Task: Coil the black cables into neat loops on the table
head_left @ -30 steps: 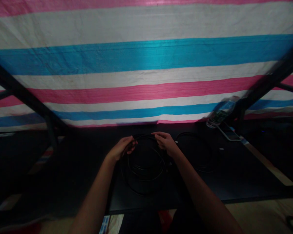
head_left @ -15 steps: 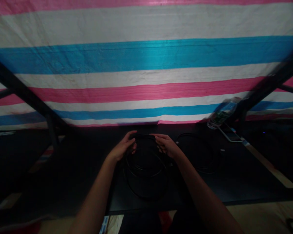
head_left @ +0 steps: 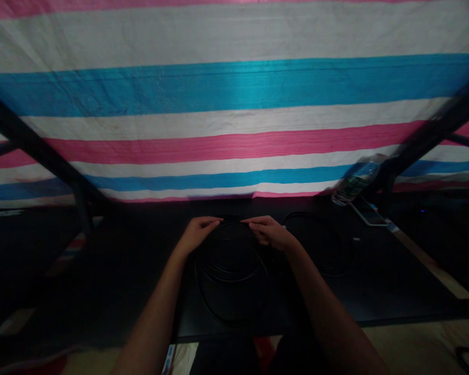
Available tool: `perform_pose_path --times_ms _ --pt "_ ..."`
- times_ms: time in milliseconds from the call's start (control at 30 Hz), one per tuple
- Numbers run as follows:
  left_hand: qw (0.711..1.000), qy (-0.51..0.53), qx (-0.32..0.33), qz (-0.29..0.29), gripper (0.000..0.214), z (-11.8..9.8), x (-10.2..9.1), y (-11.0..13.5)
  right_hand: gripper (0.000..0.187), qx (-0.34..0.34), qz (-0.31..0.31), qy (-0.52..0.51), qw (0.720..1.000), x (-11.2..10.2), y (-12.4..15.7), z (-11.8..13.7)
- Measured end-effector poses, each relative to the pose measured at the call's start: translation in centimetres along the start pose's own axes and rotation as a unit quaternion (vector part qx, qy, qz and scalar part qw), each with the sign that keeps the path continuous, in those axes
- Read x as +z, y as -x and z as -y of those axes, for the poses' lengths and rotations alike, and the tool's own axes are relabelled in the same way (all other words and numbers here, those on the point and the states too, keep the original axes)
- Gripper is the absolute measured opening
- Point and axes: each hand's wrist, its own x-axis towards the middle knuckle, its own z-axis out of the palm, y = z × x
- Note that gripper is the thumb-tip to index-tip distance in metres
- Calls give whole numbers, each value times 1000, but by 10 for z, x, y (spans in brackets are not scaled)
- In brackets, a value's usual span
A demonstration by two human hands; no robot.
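Observation:
A coiled black cable (head_left: 231,273) lies on the dark table top (head_left: 226,330), its loops forming a rough ring. My left hand (head_left: 198,234) pinches the top of the coil from the left. My right hand (head_left: 269,233) grips the same upper arc from the right, and the fingertips of both hands nearly meet. A second thin black cable (head_left: 316,216) lies looped on the table to the right of my right hand, with a small connector (head_left: 355,239) at its right side.
A clear plastic water bottle (head_left: 357,182) lies at the table's far right edge, next to a phone (head_left: 369,214). Behind the table hangs a pink, white and blue striped tarp (head_left: 234,83), crossed by dark diagonal bars at both sides.
My hands have drawn closer together along the top of the coil. The coil now looks rounder and sits slightly lower in view. The second cable, bottle and phone have not moved.

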Motion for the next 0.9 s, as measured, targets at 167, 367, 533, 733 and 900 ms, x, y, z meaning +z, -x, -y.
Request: perform_pose_path --times_ms 167,367,533,733,900 --pt "991 44 -76 99 35 -6 -13 7 38 12 28 20 999 -34 22 15" --pt "983 87 -99 129 41 -1 -9 7 31 -45 -39 -30 998 -42 24 18" --pt "980 125 -116 105 47 4 -3 5 30 -78 -98 -26 992 -28 13 15" --pt "984 73 -121 108 42 5 -13 6 36 -32 -38 3 999 -27 16 14" --pt "982 112 -107 104 35 4 -28 9 44 90 139 20 986 -42 31 17"
